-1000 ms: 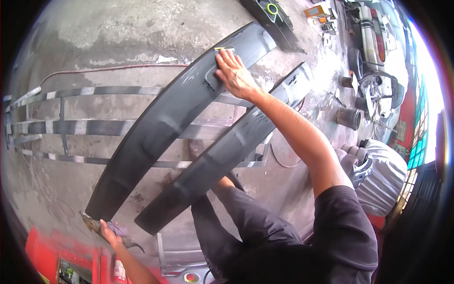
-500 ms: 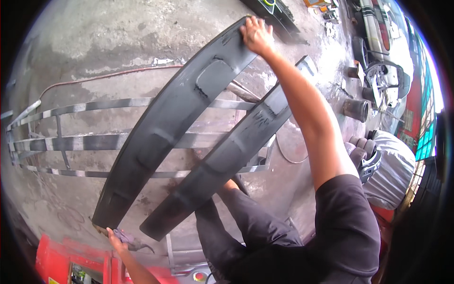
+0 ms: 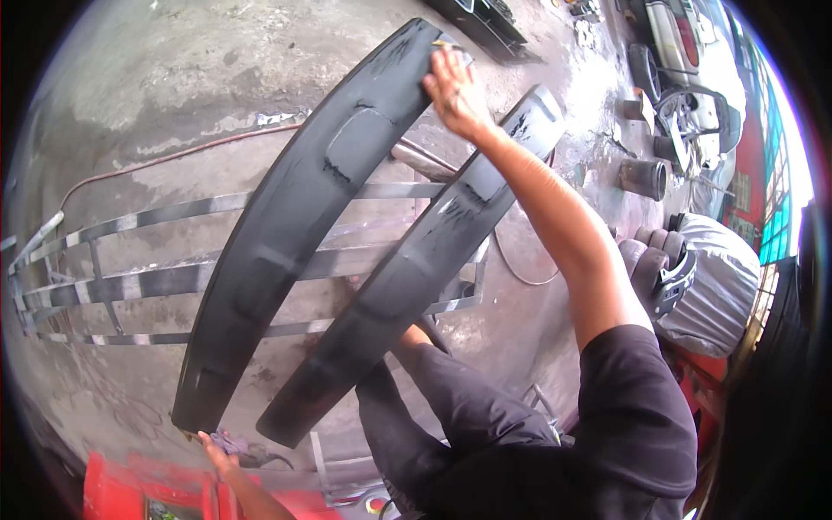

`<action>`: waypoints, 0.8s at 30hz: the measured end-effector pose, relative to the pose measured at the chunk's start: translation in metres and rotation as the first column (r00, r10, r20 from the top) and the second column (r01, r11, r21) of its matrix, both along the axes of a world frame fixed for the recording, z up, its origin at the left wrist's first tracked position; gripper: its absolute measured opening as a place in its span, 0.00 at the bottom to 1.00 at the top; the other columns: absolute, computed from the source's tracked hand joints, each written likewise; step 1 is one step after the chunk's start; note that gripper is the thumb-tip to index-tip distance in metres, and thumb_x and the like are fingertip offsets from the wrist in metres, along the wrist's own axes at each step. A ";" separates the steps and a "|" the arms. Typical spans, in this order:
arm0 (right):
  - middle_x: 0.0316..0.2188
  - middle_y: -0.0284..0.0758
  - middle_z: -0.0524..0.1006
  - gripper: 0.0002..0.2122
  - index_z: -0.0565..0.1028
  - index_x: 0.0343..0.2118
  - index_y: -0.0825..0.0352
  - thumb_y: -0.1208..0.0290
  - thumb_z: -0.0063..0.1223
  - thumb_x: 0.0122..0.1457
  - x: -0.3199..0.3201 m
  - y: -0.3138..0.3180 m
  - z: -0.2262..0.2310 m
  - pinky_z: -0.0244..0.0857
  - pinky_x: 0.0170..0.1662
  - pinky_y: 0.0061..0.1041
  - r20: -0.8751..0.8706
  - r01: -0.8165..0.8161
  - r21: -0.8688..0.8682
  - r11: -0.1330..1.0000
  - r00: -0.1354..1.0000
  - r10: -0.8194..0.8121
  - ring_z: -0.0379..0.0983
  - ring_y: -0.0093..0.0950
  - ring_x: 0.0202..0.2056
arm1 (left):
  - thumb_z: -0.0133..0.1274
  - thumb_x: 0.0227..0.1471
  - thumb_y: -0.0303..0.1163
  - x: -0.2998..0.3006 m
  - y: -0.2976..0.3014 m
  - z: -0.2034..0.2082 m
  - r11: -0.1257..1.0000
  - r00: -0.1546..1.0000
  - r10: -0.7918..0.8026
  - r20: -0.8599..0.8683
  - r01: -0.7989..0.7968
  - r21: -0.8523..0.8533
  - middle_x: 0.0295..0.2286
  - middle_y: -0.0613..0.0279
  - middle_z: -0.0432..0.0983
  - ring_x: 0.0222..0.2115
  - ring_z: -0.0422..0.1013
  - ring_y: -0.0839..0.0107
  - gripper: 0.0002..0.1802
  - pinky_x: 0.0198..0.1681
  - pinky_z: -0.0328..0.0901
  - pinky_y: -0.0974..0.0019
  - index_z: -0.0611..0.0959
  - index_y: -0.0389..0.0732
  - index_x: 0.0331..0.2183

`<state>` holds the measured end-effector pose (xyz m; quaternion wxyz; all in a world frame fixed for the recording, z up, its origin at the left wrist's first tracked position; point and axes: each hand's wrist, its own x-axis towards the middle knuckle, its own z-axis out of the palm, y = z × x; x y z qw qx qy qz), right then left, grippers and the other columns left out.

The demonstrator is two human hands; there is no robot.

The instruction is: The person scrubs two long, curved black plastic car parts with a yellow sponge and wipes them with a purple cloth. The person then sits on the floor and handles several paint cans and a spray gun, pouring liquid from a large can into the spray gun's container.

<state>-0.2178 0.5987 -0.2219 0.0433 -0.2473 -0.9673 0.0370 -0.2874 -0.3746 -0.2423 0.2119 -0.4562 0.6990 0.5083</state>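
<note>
Two long, curved dark-grey panels [image 3: 282, 234] lie slantwise across a low metal frame [image 3: 156, 282], side by side with a gap between them. My right hand [image 3: 459, 95] rests with its fingers stretched out on the far end of the left panel, by its right edge. A small yellowish bit shows at that end, too small to name. At the near end of the same panel, my left hand [image 3: 221, 455] is closed on a greyish-purple rag [image 3: 230, 442], its thumb at the panel's end. The second panel [image 3: 399, 277] lies nearer my legs, under my right forearm; neither hand touches it.
A reddish hose [image 3: 173, 156] runs over the concrete floor behind the frame. A dark metal bucket [image 3: 643, 179], tyres [image 3: 646, 260] and a grey-covered bundle [image 3: 715, 286] stand at the right. A red object [image 3: 147, 485] lies at the lower left.
My right hand has slid from the panel's far tip onto its face near the right edge. The whole view has shifted slightly. My left hand stays at the near end with the rag.
</note>
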 end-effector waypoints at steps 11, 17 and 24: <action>0.71 0.62 0.49 0.30 0.54 0.68 0.80 0.61 0.41 0.72 0.020 -0.087 -0.033 0.45 0.72 0.52 0.088 0.082 0.055 0.995 0.992 -0.087 0.44 0.59 0.72 | 0.46 0.66 0.62 -0.004 -0.003 0.003 0.999 0.999 -0.011 0.042 0.009 0.049 0.27 0.62 0.73 0.26 0.71 0.68 0.28 0.32 0.71 0.61 0.74 0.43 0.44; 0.72 0.54 0.52 0.28 0.57 0.68 0.75 0.62 0.42 0.71 0.019 -0.033 -0.006 0.44 0.72 0.55 -0.050 0.173 -0.074 0.982 0.983 -0.177 0.47 0.51 0.73 | 0.48 0.66 0.60 -0.006 0.003 0.002 0.999 0.998 0.002 0.060 -0.005 0.035 0.27 0.62 0.73 0.25 0.70 0.69 0.27 0.33 0.71 0.62 0.74 0.44 0.44; 0.71 0.48 0.59 0.26 0.62 0.67 0.70 0.60 0.46 0.71 -0.004 -0.062 0.009 0.48 0.71 0.52 0.052 -0.296 0.007 0.955 0.954 0.295 0.52 0.45 0.72 | 0.50 0.66 0.59 -0.001 0.003 0.019 0.997 0.998 -0.045 0.032 0.043 0.057 0.30 0.63 0.74 0.27 0.71 0.70 0.27 0.34 0.71 0.62 0.74 0.44 0.48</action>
